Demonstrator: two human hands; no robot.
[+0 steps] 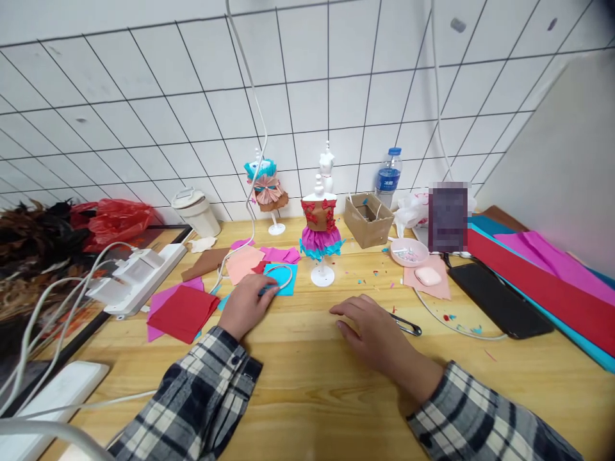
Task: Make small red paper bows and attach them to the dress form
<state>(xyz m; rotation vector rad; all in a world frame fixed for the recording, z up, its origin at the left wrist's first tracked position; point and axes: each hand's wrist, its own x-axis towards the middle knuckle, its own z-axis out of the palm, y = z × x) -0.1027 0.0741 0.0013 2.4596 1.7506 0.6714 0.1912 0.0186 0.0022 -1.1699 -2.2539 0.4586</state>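
While left hand curls, right hand arches (palm down).

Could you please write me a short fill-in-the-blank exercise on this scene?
1. The hand nearer the cyan paper square is the ____ one.
2. The cap on the bottle is ____.
3. The front mannequin wears bows coloured ____.
4. Mannequins in view number ____.

Missing words: left; blue; red; three.
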